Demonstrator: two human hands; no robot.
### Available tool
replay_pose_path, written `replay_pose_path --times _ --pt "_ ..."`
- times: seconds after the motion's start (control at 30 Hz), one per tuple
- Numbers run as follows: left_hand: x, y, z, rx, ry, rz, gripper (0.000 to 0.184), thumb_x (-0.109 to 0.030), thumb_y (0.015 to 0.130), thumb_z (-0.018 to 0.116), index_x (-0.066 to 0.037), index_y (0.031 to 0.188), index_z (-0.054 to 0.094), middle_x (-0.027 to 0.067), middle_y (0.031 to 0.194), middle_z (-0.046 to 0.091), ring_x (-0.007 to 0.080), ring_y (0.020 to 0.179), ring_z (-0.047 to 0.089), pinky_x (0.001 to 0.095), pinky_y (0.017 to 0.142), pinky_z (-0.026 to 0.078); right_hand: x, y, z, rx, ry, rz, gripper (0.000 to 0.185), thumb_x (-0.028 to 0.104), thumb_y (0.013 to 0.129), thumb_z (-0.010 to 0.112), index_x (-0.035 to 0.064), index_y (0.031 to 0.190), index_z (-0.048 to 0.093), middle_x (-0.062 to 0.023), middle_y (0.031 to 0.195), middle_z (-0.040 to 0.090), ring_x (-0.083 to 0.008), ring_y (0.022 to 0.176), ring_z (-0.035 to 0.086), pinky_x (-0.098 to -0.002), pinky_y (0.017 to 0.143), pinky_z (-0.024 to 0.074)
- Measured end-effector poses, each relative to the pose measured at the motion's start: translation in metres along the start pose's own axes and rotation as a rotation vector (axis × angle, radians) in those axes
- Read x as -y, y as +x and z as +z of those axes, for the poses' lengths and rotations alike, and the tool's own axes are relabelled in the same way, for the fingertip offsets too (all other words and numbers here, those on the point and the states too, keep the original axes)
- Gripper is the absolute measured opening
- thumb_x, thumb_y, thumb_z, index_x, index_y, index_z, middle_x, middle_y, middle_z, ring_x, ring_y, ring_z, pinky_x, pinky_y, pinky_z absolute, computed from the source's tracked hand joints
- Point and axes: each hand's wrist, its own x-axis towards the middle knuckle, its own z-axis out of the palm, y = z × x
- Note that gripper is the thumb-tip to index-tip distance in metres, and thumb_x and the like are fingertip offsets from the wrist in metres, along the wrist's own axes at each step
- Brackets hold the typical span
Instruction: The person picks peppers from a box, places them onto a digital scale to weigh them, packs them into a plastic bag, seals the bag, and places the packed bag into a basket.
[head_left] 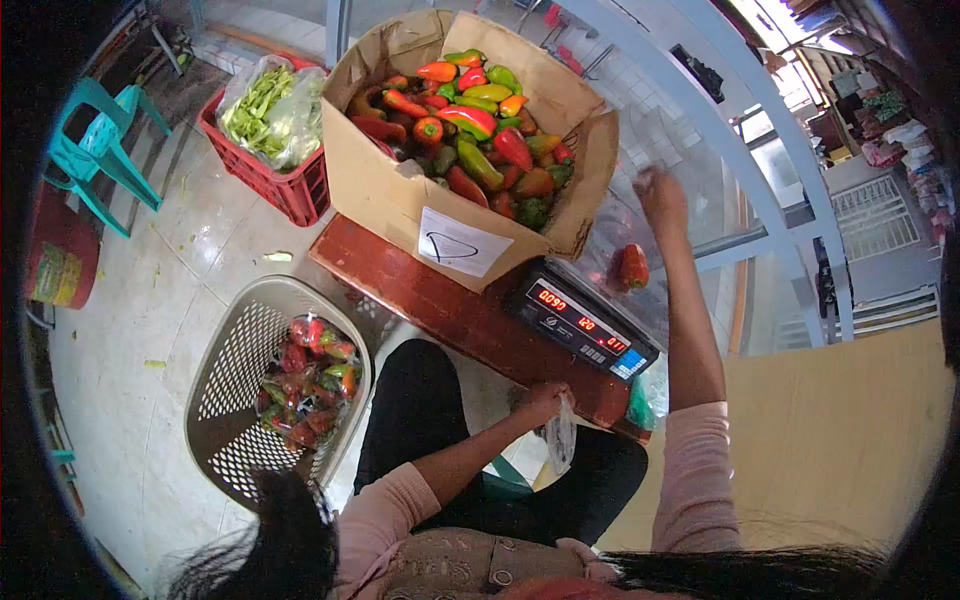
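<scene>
My left hand (pixel 545 403) is closed on a clear plastic bag (pixel 562 440), which hangs down over my lap. My right hand (pixel 662 195) is raised beyond the scale, just right of the cardboard box (pixel 375 205). Its fingers look bent but are blurred, and no object shows in them. One red pepper (pixel 632 267) lies on the pan of the digital scale (pixel 580 320), whose red digits are lit. Many red, green and orange peppers (pixel 480 175) fill the box.
A red-brown bench (pixel 400 270) carries the box and scale. At left, a perforated basket (pixel 225 390) holds bagged peppers (pixel 310 385). Behind it stands a red crate (pixel 295 200) with bagged green vegetables (pixel 265 115). A teal chair (pixel 95 150) is farther left; glass panels stand behind the scale.
</scene>
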Motion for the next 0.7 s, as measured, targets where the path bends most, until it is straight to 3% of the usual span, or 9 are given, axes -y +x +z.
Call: replay_pose_path --times 0.03,0.1,0.13,0.2,0.27,0.37,0.53,0.7 --pt "-0.002 -0.002 0.001 -0.003 0.006 -0.023 0.013 -0.01 0.077 0.05 -0.004 0.079 0.062 0.0096 0.077 0.063 0.0228 0.075 0.062 0.036 0.069 0.047 0.022 0.017 -0.011 -0.15 0.155 -0.083 0.031 0.022 0.079 0.066 0.0043 0.104 0.059 -0.0155 0.095 0.063 -0.0297 0.089 0.062 -0.0388 0.078 0.0479" --pt "0.024 0.007 0.012 0.008 -0.122 -0.002 0.014 -0.01 0.077 0.05 -0.004 0.08 0.062 0.0101 0.077 0.063 0.0235 0.076 0.062 0.0361 0.07 0.047 0.071 0.056 -0.008 0.065 0.524 -0.099 0.037 0.026 0.078 0.068 0.0051 0.108 0.059 -0.0132 0.099 0.062 -0.023 0.092 0.061 -0.0352 0.079 0.0472" --pt "0.074 0.025 0.022 0.022 -0.254 0.044 0.013 -0.009 0.077 0.05 -0.004 0.08 0.062 0.0101 0.077 0.063 0.0236 0.076 0.062 0.0362 0.07 0.047 0.096 0.063 0.001 0.097 0.714 -0.329 0.043 0.03 0.079 0.068 0.0052 0.113 0.057 -0.0122 0.104 0.06 -0.0198 0.095 0.058 -0.0328 0.081 0.0467" --pt "0.079 0.03 0.021 0.02 -0.26 0.101 0.014 -0.008 0.077 0.049 -0.004 0.08 0.062 0.0101 0.077 0.063 0.0238 0.076 0.062 0.0362 0.07 0.047 0.145 0.082 0.017 0.302 0.449 -0.49 0.052 0.038 0.08 0.066 0.0056 0.119 0.054 -0.0143 0.11 0.057 -0.0236 0.097 0.057 -0.0348 0.084 0.0462" --pt "0.016 0.004 0.002 -0.018 -0.011 0.105 0.014 -0.006 0.077 0.048 -0.004 0.08 0.062 0.0099 0.077 0.063 0.0239 0.076 0.062 0.0359 0.069 0.047 0.174 0.082 0.057 0.222 0.343 -0.488 0.06 0.043 0.079 0.064 0.0084 0.125 0.049 -0.0174 0.109 0.056 -0.0288 0.098 0.057 -0.0397 0.085 0.046" --pt "0.017 0.003 -0.002 -0.04 0.004 0.152 0.015 -0.006 0.077 0.047 -0.004 0.079 0.061 0.0097 0.077 0.063 0.0234 0.075 0.061 0.0345 0.069 0.046 0.19 0.087 0.083 0.109 0.219 -0.364 0.058 0.04 0.073 0.068 0.0131 0.121 0.052 -0.0204 0.107 0.056 -0.0367 0.095 0.059 -0.0449 0.081 0.0485" --pt "0.012 0.005 -0.001 0.002 -0.001 0.122 0.015 -0.005 0.078 0.046 -0.003 0.079 0.061 0.0096 0.078 0.063 0.0212 0.073 0.06 0.0341 0.067 0.046 0.19 0.074 0.068 0.131 0.277 -0.388 0.045 0.025 0.075 0.064 0.0054 0.112 0.049 -0.0207 0.104 0.055 -0.0363 0.093 0.059 -0.0468 0.076 0.0493" --pt "0.004 0.0 -0.005 0.024 -0.05 -0.025 0.016 -0.006 0.082 0.045 -0.004 0.081 0.061 0.0081 0.078 0.062 0.0191 0.072 0.059 0.0326 0.067 0.047 0.186 0.068 0.049 -0.064 0.473 -0.344 0.04 0.025 0.077 0.061 0.0067 0.112 0.051 -0.0193 0.1 0.057 -0.0366 0.095 0.058 -0.0453 0.079 0.048"
